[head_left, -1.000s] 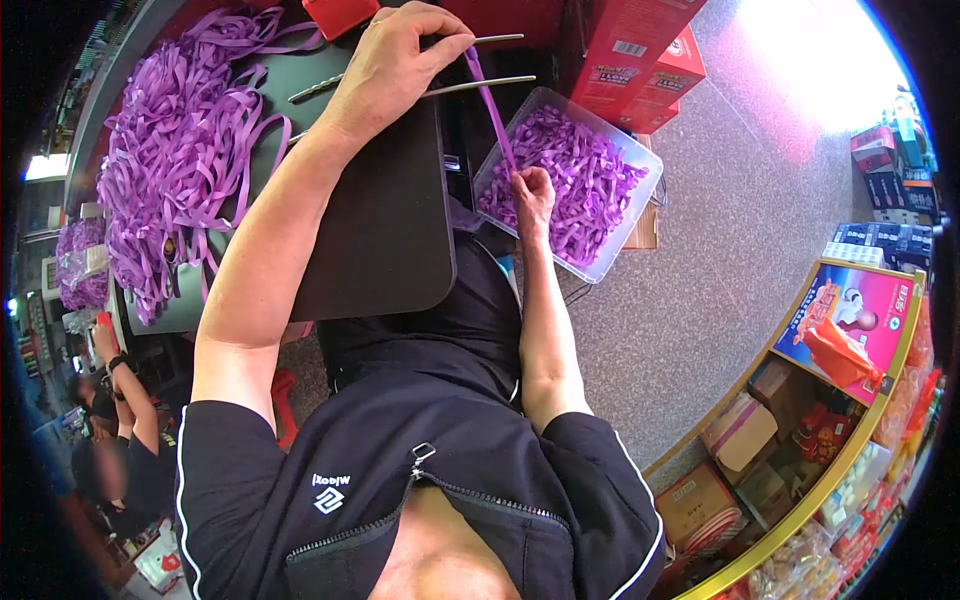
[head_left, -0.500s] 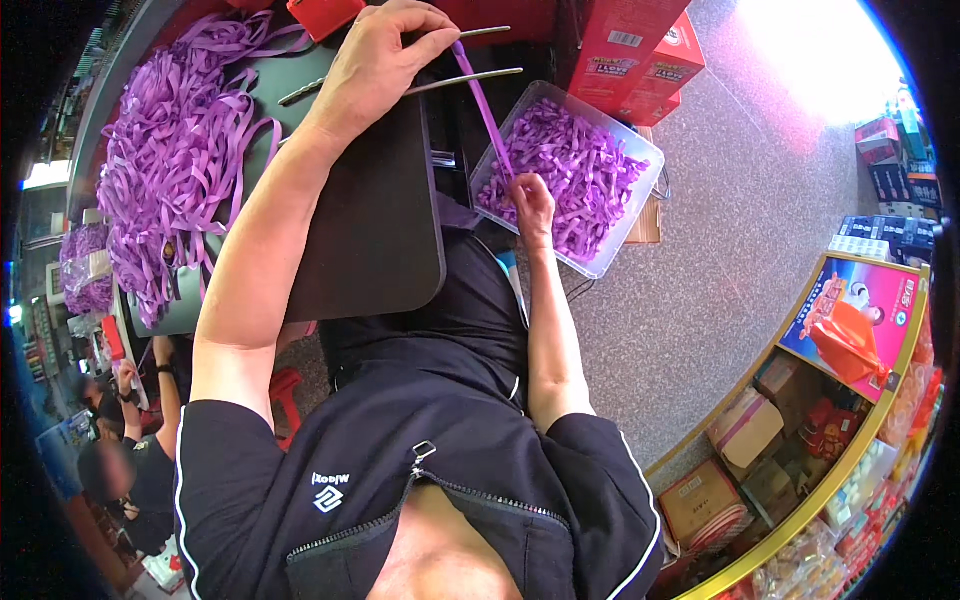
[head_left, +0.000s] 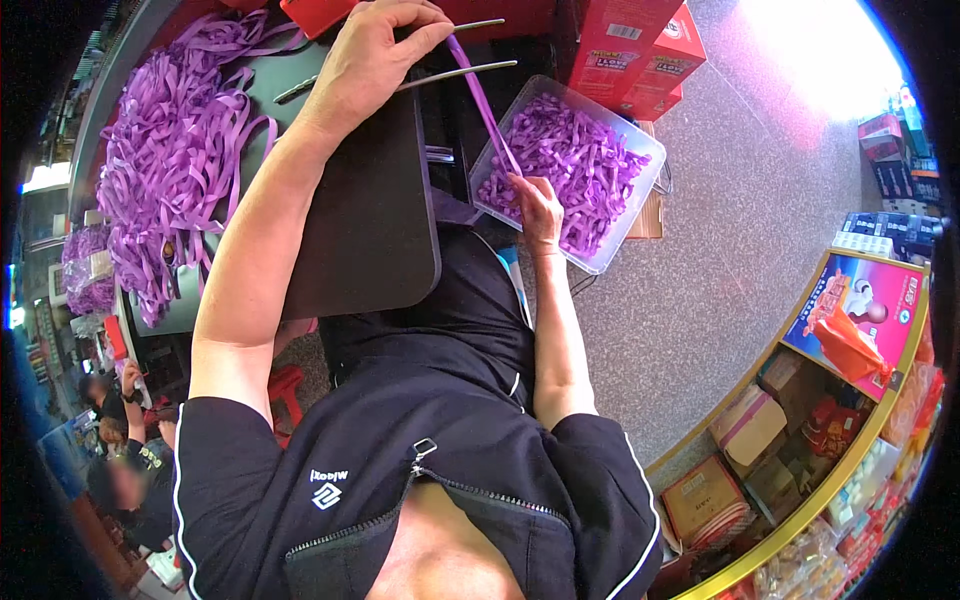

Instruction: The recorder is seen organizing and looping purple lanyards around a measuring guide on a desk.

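A narrow purple ribbon (head_left: 481, 100) runs slantwise between my two hands. At its upper end my left hand (head_left: 385, 55) pinches it between thumb and fingertips, close beside two thin metal rods (head_left: 458, 75) that jut out over the table's right edge. My right hand (head_left: 538, 208) has its fingers closed on the lower end. Under and beside that hand is a clear plastic tub (head_left: 652, 165) filled with short purple ribbon pieces (head_left: 585, 165). A loose heap of long purple ribbons (head_left: 170, 150) covers the left part of the dark table (head_left: 370, 240).
Red boxes (head_left: 625, 60) stand beyond the tub. A yellow-edged shelf (head_left: 775, 560) with cartons and packaged goods curves along the right. A red stool (head_left: 287, 395) shows below the table. Other people (head_left: 125, 485) sit at the far lower left.
The ribbon is still held at both ends. Its lower part now looks split into two strands near my right hand, which has turned slightly. My left hand has barely shifted.
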The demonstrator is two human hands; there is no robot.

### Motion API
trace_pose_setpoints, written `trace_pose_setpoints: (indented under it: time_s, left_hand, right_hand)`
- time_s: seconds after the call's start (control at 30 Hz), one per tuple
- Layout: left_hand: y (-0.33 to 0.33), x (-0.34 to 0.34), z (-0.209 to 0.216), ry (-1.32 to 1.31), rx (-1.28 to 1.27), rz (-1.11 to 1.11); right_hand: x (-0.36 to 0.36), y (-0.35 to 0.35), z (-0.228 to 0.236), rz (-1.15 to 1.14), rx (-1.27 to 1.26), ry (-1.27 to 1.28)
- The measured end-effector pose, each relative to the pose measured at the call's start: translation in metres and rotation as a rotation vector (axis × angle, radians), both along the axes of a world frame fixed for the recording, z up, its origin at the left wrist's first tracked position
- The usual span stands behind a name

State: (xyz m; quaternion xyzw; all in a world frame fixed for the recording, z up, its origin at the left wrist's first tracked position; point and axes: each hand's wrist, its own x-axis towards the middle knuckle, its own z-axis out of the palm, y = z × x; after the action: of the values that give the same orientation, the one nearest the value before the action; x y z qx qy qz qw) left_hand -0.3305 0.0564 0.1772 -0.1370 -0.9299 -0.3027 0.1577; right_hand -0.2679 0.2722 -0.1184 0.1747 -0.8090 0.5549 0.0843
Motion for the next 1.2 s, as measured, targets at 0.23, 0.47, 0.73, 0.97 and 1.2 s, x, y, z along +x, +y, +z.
trace_pose_setpoints:
  time_s: [0.23,0.47,0.73,0.97,1.2]
  left_hand:
    - [-0.003,-0.005,-0.003,-0.024,0.008,0.005]
    - [-0.005,-0.003,-0.004,0.041,-0.032,0.004]
    - [-0.011,-0.004,-0.015,0.179,-0.221,0.120]
    - [-0.003,0.000,-0.013,0.102,-0.172,0.222]
    - [-0.003,0.002,-0.014,0.037,-0.112,0.222]
  right_hand:
    - [0.007,0.004,0.001,0.045,-0.027,0.021]
    - [0.044,0.033,0.022,0.032,0.025,0.084]
    - [0.102,0.062,0.080,0.120,0.085,0.006]
    - [0.132,0.085,0.141,0.202,-0.145,-0.459]
    - [0.140,0.109,0.247,0.346,-0.096,-0.230]
